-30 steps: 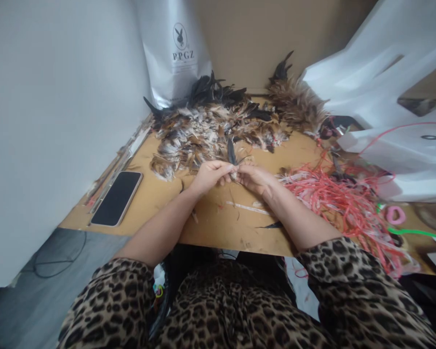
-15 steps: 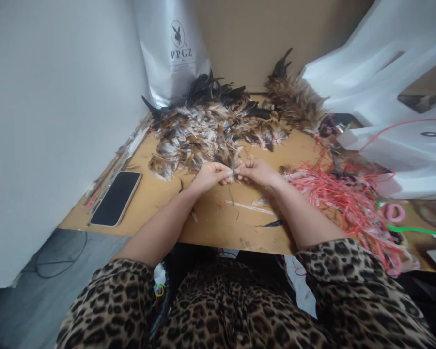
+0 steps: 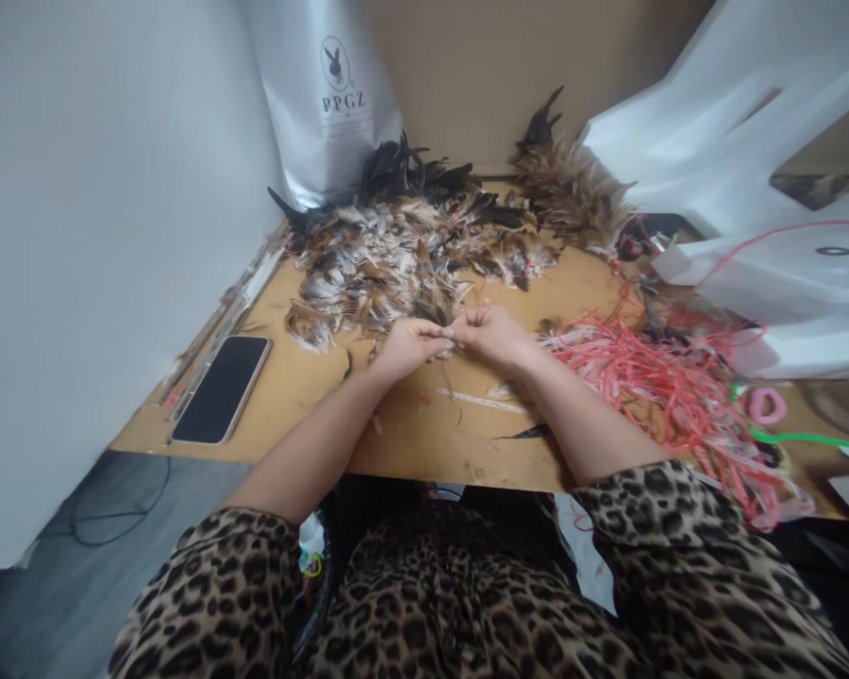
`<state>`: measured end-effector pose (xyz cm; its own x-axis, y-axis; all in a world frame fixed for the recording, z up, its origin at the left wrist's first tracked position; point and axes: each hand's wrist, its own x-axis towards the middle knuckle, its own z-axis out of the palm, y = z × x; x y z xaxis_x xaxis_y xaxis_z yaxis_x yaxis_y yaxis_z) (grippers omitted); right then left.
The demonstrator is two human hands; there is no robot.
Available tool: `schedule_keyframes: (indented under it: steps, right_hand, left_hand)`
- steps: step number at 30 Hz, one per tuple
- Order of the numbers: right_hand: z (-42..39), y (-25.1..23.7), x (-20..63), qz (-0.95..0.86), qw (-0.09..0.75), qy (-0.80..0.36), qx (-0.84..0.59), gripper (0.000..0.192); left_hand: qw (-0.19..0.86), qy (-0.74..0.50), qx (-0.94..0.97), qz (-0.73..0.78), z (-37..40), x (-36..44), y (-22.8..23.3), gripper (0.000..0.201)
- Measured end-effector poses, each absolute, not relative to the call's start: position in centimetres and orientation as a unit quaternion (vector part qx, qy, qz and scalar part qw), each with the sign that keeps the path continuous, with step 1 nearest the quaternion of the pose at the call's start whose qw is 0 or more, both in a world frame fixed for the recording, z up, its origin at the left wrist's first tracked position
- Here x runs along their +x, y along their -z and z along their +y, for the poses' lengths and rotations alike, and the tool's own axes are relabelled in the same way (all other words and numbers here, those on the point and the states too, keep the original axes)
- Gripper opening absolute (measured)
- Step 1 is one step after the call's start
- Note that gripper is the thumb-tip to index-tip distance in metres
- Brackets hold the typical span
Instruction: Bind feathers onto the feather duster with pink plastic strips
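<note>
My left hand (image 3: pixel 408 343) and my right hand (image 3: pixel 493 334) meet fingertip to fingertip over the brown table (image 3: pixel 424 443), both pinching a small bunch of feathers (image 3: pixel 447 338) between them. The bunch lies at the near edge of a big heap of brown, white and black feathers (image 3: pixel 410 250). What exactly sits inside my fingers is mostly hidden. A tangle of pink-red strings (image 3: pixel 651 377) lies just right of my right wrist.
A black phone (image 3: pixel 221 389) lies face up at the table's left. A silver PPGZ bag (image 3: pixel 329 104) stands at the back. White plastic bags (image 3: pixel 750 189) crowd the right side. A second feather pile (image 3: pixel 573 189) sits at the back right. A pink ring (image 3: pixel 768 405) and green cord lie far right.
A dark feather that stood up from my fingers a second ago has gone down into the bunch. Both hands have drawn slightly closer to the feather heap.
</note>
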<state>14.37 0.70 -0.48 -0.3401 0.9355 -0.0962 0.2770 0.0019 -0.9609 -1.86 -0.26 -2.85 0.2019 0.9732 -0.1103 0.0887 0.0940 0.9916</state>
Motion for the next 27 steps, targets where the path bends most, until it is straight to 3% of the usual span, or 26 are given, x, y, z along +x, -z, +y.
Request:
schedule_keyframes:
  steps: [7, 14, 23, 27]
  right_hand:
    - [1.2, -0.3, 15.3, -0.559, 0.425, -0.530, -0.475, 0.034]
    - [0.7, 0.4, 15.3, -0.601, 0.377, -0.534, -0.460, 0.033]
    - [0.9, 1.2, 14.4, -0.655, 0.396, -0.437, -0.472, 0.022]
    - [0.4, 0.5, 14.6, -0.639, 0.390, -0.486, -0.451, 0.024]
  left_hand:
    - [0.556, -0.420, 0.549, 0.462, 0.3, -2.9, 2.9, 0.024]
    - [0.566, -0.426, 0.548, 0.445, 0.6, -3.3, 2.7, 0.025]
    - [0.579, -0.418, 0.552, 0.430, 0.4, -3.3, 2.8, 0.025]
    - [0.590, -0.413, 0.534, 0.442, 0.5, -3.5, 2.8, 0.024]
